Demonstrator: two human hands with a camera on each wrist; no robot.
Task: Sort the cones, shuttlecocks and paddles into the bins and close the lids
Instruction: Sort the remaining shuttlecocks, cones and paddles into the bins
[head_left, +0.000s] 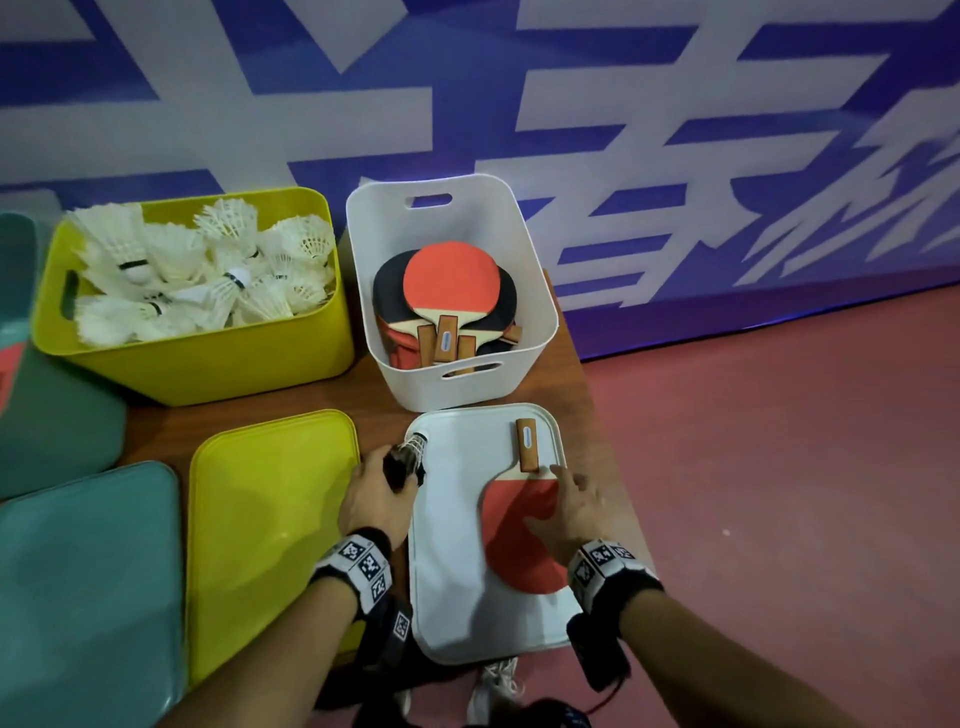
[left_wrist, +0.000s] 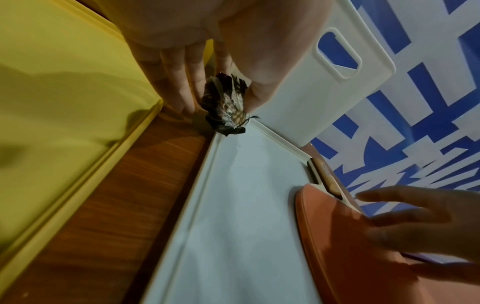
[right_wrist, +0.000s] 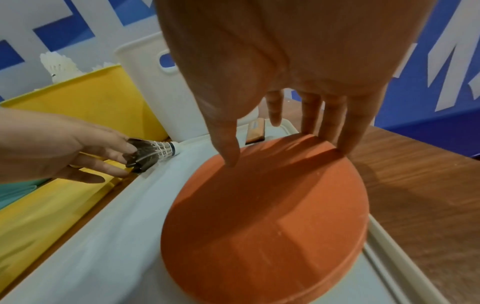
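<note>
A red paddle (head_left: 514, 535) lies face up on the white lid (head_left: 457, 582), handle pointing toward the white bin (head_left: 537, 317), which holds several paddles (head_left: 449, 280). My right hand (head_left: 566, 499) hovers over it with straight fingers: fingertips (right_wrist: 345, 148) on the paddle's (right_wrist: 265, 216) far right edge, thumb tip on the red face. At the lid's far left corner my left hand (head_left: 397, 470) pinches a dark-feathered shuttlecock (head_left: 408, 457) by its feathers, cork toward the bins. The yellow bin (head_left: 208, 369) is heaped with white shuttlecocks (head_left: 208, 270).
The yellow lid (head_left: 260, 530) and a teal lid (head_left: 83, 582) lie flat on the wooden table (head_left: 374, 415), left of the white lid. A teal bin (head_left: 52, 415) sits at the far left. The table ends just right of the white lid, over red floor (head_left: 779, 467).
</note>
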